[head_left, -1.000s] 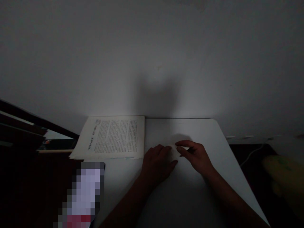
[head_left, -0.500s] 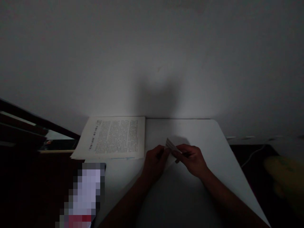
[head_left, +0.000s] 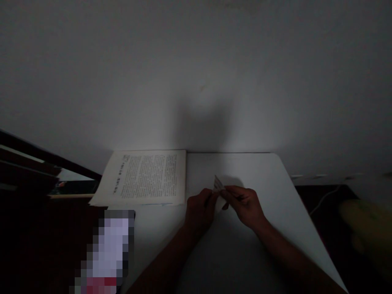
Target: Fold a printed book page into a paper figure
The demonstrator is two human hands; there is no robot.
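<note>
The scene is dim. Over the middle of a white table [head_left: 245, 253], both my hands pinch a small folded piece of white paper [head_left: 218, 183] that sticks up between them. My left hand [head_left: 200, 208] grips its lower left side with curled fingers. My right hand [head_left: 243, 204] holds its right side between thumb and fingers. The paper is lifted a little off the table top.
An open sheet of printed text [head_left: 147, 177] lies at the table's far left against the wall. A blurred-out object [head_left: 107, 253] sits at the near left. Dark furniture stands to the left, a cable [head_left: 324, 200] and a yellowish shape [head_left: 367, 228] to the right.
The paper lay flat under my hands a second ago; both hands have since pinched it and raised it off the table, one corner pointing up.
</note>
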